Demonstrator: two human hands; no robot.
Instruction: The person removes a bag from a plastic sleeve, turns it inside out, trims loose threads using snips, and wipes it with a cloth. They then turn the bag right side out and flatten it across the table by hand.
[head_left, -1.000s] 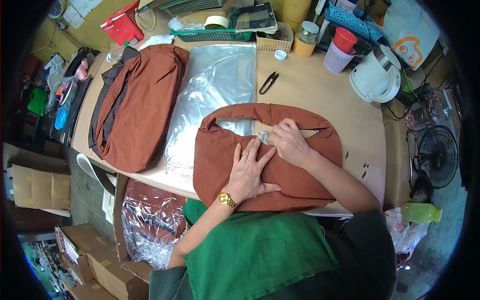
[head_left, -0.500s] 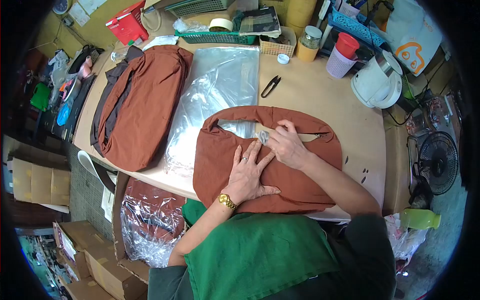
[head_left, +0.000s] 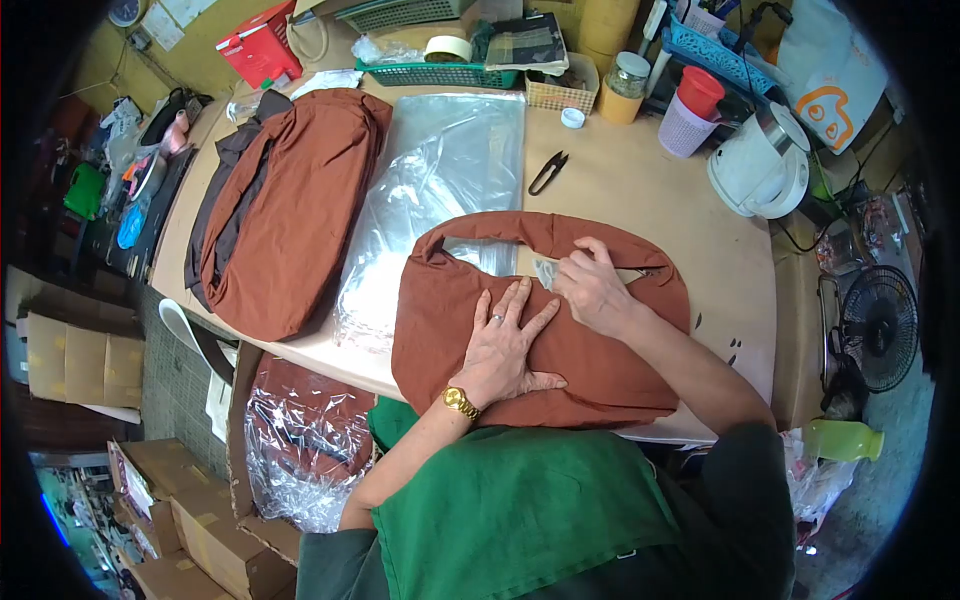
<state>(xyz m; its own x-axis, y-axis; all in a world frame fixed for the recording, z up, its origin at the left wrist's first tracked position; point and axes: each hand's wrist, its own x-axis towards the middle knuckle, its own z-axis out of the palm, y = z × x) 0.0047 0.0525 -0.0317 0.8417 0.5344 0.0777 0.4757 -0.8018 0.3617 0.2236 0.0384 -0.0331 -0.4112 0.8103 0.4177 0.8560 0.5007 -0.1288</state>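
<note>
A rust-brown bag [head_left: 450, 340] lies flat at the table's front edge, its strap curving along the far side. My left hand [head_left: 503, 345] is spread on it, palm down, with a ring and a gold watch. Just right of it, my right hand [head_left: 592, 290] pinches a small crumpled whitish cloth [head_left: 545, 272] against the bag's upper edge. A zipper end [head_left: 635, 274] shows beside my right wrist. Left of the bag lie clear plastic sheets [head_left: 450, 150], and beyond them a stack of brown bags [head_left: 300, 220].
Black thread snips [head_left: 548, 173] lie behind the bag. A white kettle [head_left: 757, 165], a red cup [head_left: 700, 90], a jar [head_left: 625, 85] and a green basket [head_left: 430, 75] line the back. An open carton [head_left: 245, 440] with plastic-wrapped items stands below the table's front left.
My right hand has shifted slightly with the cloth along the bag's upper edge. My left hand stays spread on the bag. The whole view has drifted a little.
</note>
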